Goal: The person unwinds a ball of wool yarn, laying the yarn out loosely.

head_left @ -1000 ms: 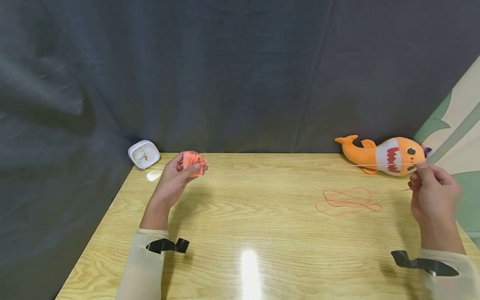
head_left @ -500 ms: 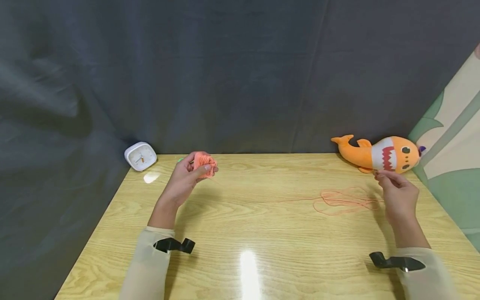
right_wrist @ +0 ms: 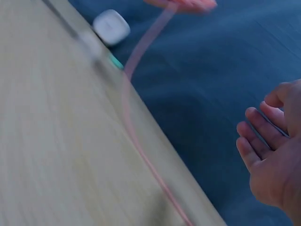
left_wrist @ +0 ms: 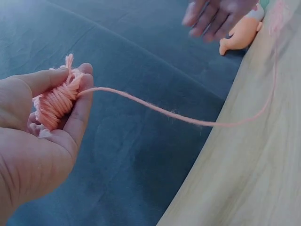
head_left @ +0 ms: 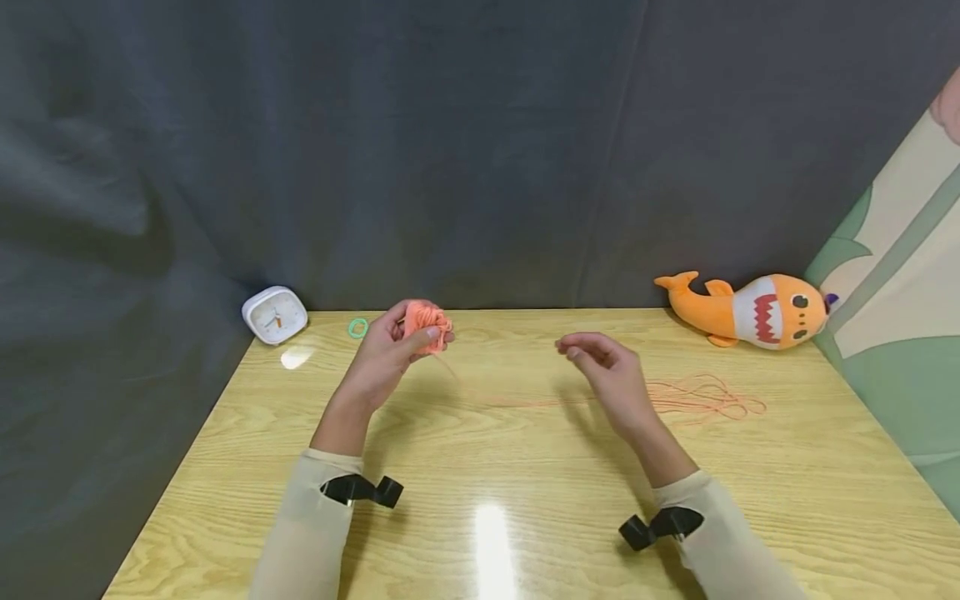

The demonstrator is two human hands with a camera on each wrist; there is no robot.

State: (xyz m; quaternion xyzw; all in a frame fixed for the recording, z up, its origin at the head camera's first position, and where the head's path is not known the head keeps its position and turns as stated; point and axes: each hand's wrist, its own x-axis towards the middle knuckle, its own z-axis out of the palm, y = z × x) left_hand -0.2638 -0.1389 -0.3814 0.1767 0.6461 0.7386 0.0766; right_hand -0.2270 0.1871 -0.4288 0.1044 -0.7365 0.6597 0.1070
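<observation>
My left hand [head_left: 382, 358] holds a small wound bundle of coral yarn [left_wrist: 59, 101], thumb on one side and fingers on the other. A single strand [left_wrist: 160, 110] leaves the bundle, sags down to the table and runs right to a loose pile of the same yarn [head_left: 705, 398]. My right hand [head_left: 611, 375] hovers above the table between the bundle and the pile, holding nothing. In the right wrist view its fingers [right_wrist: 263, 129] are loosely bent and apart from the strand, which passes to their left.
A white alarm clock [head_left: 275, 315] stands at the table's back left corner. Beside it lies a green ring [head_left: 357, 328]. An orange shark plush [head_left: 750, 311] lies at the back right, by the dark curtain [head_left: 465, 158] behind the wooden table [head_left: 450, 483].
My right hand has let go of the yarn and moved far left toward the left hand. The stretched strand has dropped slack onto the table. The left hand shifted slightly right, uncovering the green ring.
</observation>
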